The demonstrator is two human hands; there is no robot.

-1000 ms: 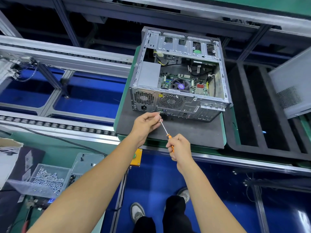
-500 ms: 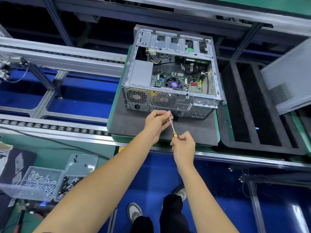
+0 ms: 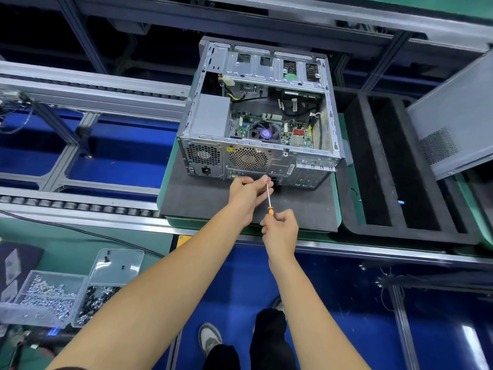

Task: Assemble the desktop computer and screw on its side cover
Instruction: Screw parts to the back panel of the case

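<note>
I see the roller conveyor line (image 3: 88, 89) running across the station, and on it a green pallet (image 3: 336, 209) topped with a dark foam mat (image 3: 202, 198). The open desktop computer case (image 3: 260, 116) lies on that mat with its uncovered side facing up, so the motherboard (image 3: 269, 129), the CPU fan (image 3: 265, 133) and the grey power supply (image 3: 209, 116) show inside, and its rear panel faces me. To the right sits a black foam tray (image 3: 394, 166) with long slots, and the grey side cover (image 3: 453, 116) stands tilted at the frame's right edge, apart from the case. At lower left a clear plastic screw box (image 3: 53, 297) holds silver screws in one compartment and dark ones in the next, its lid flipped open behind it. My left hand (image 3: 246, 194) reaches to the lower rear panel of the case, its fingers curled around the metal shaft of the screwdriver (image 3: 269, 197) near the tip. My right hand (image 3: 280, 228) grips the orange handle, fingers closed around it, just behind the left. The tip itself is hidden by my left fingers, so I cannot tell what it touches.
</note>
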